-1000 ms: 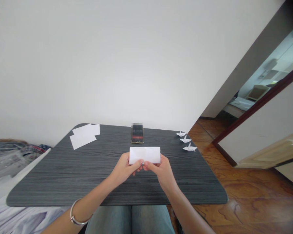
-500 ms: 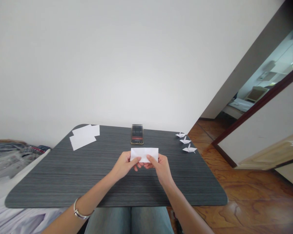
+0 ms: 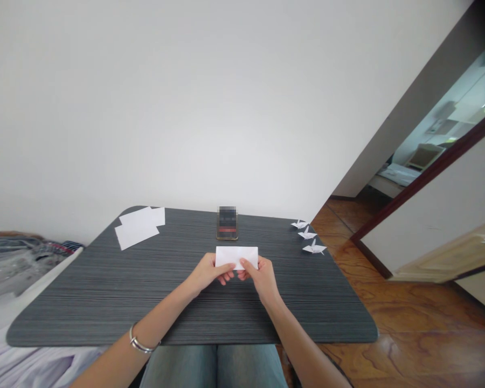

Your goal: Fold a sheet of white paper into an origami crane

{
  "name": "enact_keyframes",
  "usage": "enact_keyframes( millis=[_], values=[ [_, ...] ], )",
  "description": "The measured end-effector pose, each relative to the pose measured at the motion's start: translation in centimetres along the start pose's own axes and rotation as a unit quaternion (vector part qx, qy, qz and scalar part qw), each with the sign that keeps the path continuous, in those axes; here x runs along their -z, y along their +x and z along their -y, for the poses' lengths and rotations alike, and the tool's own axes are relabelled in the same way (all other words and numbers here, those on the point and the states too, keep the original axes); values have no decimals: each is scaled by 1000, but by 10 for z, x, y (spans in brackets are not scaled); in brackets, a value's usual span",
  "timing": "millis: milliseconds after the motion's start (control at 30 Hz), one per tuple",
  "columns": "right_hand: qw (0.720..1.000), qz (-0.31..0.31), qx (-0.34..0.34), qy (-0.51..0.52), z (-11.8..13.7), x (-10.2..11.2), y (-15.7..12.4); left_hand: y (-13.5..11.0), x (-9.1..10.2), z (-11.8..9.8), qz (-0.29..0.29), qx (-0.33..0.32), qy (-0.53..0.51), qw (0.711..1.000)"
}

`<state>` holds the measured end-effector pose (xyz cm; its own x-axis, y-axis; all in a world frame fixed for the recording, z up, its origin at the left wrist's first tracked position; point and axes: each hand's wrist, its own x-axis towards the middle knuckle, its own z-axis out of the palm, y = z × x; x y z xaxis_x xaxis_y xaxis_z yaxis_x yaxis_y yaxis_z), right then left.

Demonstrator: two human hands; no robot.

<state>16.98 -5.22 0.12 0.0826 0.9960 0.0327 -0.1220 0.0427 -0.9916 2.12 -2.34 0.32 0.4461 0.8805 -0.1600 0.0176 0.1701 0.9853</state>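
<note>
A folded sheet of white paper point(image 3: 236, 256) is held up over the near middle of the dark table, its long side running left to right. My left hand point(image 3: 210, 274) pinches its lower left part, thumb in front and fingers behind. On the lower right part, my right hand point(image 3: 261, 274) grips the same way, the two thumb tips close together near the lower edge. Most of the fingertips behind the paper are hidden. Just beyond the paper, a phone point(image 3: 227, 226) with a partly blurred screen lies on the table.
Several white paper sheets point(image 3: 139, 226) overlap at the table's point(image 3: 145, 302) far left. Three folded paper cranes point(image 3: 307, 234) stand in a row near the right edge. A wall point(image 3: 226, 108) rises behind the table, and bagged cloth point(image 3: 20, 264) lies to the left.
My right hand has shifted slightly left with its side of the paper, and the paper looks a little narrower. Both hands keep their hold.
</note>
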Motion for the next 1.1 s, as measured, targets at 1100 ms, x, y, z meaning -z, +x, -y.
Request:
enact_keyframes(
  millis=[1100],
  values=[
    [994, 65, -92, 13, -18, -2, 4, 2, 3, 10, -50, -39, 31, 998]
  ],
)
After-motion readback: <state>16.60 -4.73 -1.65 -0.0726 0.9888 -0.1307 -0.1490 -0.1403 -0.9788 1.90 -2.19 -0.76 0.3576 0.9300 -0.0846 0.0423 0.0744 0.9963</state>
